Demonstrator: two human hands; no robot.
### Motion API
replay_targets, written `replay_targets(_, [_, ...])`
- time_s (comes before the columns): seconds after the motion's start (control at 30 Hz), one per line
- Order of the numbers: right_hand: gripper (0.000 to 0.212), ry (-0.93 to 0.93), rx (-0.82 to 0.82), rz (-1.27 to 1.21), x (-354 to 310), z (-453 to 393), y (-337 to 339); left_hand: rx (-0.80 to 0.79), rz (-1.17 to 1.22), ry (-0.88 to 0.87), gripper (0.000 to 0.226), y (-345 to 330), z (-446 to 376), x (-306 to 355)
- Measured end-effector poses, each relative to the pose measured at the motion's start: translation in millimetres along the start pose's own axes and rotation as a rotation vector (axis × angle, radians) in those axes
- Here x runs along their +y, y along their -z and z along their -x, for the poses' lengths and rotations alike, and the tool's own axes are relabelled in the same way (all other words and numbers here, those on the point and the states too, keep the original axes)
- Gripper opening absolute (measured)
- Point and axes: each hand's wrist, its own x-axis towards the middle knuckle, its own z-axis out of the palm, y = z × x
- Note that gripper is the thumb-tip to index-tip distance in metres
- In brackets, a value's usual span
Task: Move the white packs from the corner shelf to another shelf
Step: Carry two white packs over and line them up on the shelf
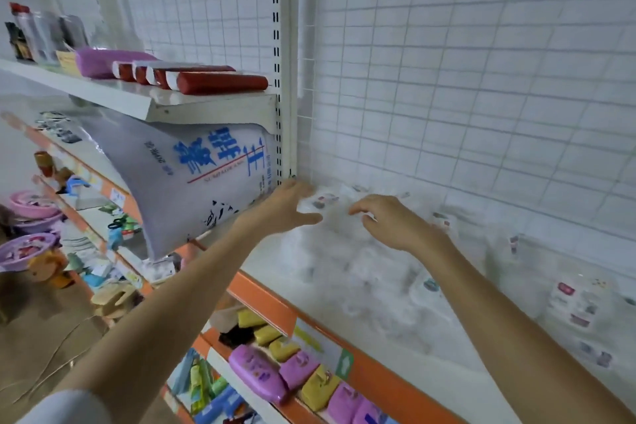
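Both arms stretched deep into the corner, my left hand (287, 205) and right hand (389, 220) hover, fingers spread and holding nothing, over the white packs (344, 251) heaped against the back of the shelf (275, 299), ready to scoop.

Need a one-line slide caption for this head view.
Both hands, left and right, reach for white packs in the shelf corner beside a large white sack.

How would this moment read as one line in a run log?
stage: reaching | left hand: open, at corner | right hand: open, above white packs | packs: on corner shelf
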Motion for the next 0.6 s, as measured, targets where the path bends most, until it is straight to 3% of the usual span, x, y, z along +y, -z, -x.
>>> replay_targets(0.17, [0.044,-0.179,-0.225,0.076,-8,-28,-19,-0.033,0.034,0.054,0.089,-19,-33,-23])
replay_targets(0.27, [0.049,-0.261,-0.256,0.064,-13,-33,-22,-0.018,0.150,0.039,0.097,-31,-43,-29])
replay_targets(0.47, [0.064,-0.403,-0.305,0.132,-11,-43,-24,-0.001,0.118,-0.002,0.088,-39,-60,-27])
replay_targets(0.6, [0.062,-0.380,-0.225,0.193,-13,-43,-29,-0.045,0.230,-0.009,0.077,-43,-68,-33])
